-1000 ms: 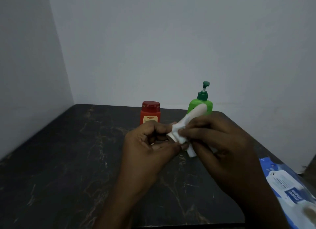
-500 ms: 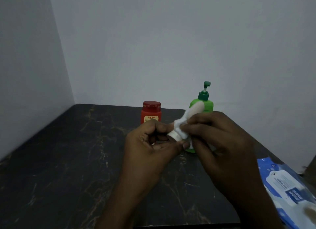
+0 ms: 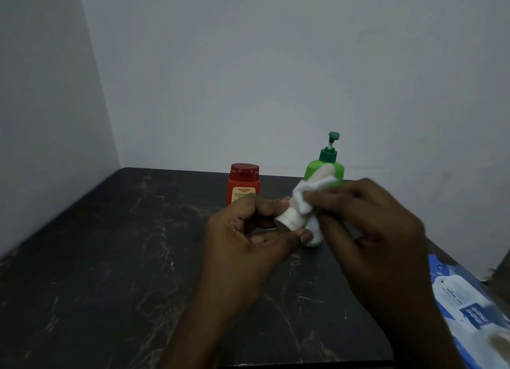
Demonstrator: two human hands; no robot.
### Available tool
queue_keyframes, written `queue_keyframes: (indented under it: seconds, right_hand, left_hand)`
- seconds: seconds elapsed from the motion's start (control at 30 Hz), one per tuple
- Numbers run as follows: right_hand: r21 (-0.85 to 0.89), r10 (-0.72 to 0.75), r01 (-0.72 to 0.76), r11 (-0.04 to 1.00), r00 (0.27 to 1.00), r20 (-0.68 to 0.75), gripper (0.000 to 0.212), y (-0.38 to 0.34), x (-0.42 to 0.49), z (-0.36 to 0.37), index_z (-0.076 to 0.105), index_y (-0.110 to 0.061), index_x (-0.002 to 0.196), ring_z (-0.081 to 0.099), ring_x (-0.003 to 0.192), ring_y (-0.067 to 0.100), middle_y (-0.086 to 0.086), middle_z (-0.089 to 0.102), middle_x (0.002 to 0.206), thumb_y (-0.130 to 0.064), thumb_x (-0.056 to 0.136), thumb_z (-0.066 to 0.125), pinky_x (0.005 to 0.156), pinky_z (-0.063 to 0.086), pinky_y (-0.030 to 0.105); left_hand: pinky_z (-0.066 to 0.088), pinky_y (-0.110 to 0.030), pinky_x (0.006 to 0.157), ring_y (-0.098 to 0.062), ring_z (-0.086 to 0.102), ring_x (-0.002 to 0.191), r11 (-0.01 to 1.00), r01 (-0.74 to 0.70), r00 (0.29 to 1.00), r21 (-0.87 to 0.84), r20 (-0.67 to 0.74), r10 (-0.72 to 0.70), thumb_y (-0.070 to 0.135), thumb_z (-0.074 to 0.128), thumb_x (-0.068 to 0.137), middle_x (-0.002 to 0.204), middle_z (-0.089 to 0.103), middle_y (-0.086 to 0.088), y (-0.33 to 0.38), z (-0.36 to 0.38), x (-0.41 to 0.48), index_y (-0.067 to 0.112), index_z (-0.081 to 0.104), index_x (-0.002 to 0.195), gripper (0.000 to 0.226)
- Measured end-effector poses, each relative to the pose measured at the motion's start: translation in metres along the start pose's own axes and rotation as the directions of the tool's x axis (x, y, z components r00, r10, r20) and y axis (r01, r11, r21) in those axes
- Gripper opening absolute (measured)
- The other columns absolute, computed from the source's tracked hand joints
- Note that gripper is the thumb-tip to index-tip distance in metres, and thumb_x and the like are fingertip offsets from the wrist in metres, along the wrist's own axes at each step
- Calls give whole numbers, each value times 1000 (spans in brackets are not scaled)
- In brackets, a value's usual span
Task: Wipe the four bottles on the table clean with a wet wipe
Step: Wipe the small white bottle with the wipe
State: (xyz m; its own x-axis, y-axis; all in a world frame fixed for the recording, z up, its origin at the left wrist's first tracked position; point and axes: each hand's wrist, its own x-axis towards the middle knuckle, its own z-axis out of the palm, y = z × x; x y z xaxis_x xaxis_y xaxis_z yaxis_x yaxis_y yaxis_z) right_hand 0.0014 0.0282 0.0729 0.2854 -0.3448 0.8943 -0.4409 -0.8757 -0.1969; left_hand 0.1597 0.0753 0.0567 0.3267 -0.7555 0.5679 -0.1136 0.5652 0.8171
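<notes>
Plain pale walls meeting in a corner at upper left; dark marbled desk filling the lower frame. Item: small white bottle, held tilted above the desk at centre, its capped end toward the lower left, pinched between thumb and fingers of the left hand, a closed grip that likely steadies it for rubbing. Item: wet wipe, bunched around the bottle's body under the right hand, whose grip is closed on the cloth; slightly blurred. Item: red bottle, upright at the desk's far centre, apart from the hands. Item: green pump bottle, upright just behind the held bottle, partly hidden. Fourth bottle not visible. Item: blue wipes pack, lower right edge, presumably kept near for fresh sheets.
</notes>
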Motion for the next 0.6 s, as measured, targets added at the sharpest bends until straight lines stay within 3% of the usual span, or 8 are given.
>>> queue_keyframes:
  seconds: [0.1,0.27,0.33,0.4,0.5,0.6]
  right_hand:
    - [10,-81,81,997,989,121,24,-5,0,-2,78,-12,106,59,91,3,-1,68,97,-10,84,70,81,43,5]
    - [-136,73,-94,986,986,-149,19,11,-1,-1,76,-6,107,63,87,13,8,70,97,-6,89,68,84,38,1]
    - [-149,110,-136,979,978,-175,19,17,-2,-1,76,-5,109,63,87,14,10,70,98,-5,91,69,85,38,1]
    - [-115,78,-91,989,991,-109,19,15,-2,-2,77,-7,107,63,88,14,8,69,98,-4,90,68,84,42,5]
    - [-9,-44,45,999,994,100,21,5,-1,-5,78,-10,103,62,87,10,2,66,96,-8,86,66,78,45,9]
    - [16,-124,125,992,955,270,21,1,1,-11,78,-18,103,58,88,4,-3,65,96,-17,89,64,76,43,9]
  left_hand:
    - [58,-21,69,-20,75,83,1000,-17,1000,19,-6,17,-7,88,61,90,76,-10,-1,-4,2,-3,69,87,32]
    - [60,-25,79,-14,74,99,1000,19,999,4,47,-20,-9,89,58,101,78,-7,-1,-1,-1,-3,69,88,36]
    - [61,-25,78,-12,74,99,999,28,999,20,44,-29,-8,89,57,101,78,-6,-3,2,-2,-2,69,87,37]
    - [61,-24,74,-11,75,94,999,27,999,29,33,-28,-8,90,57,99,78,-5,-3,4,-2,-1,70,86,36]
    - [58,-19,67,-9,75,79,1000,23,1000,15,6,-23,-10,88,59,87,78,-1,-3,1,0,0,69,83,32]
    - [60,-25,71,-16,76,85,1000,2,1000,30,18,-3,-5,86,65,90,78,-6,-3,-2,0,-5,70,86,26]
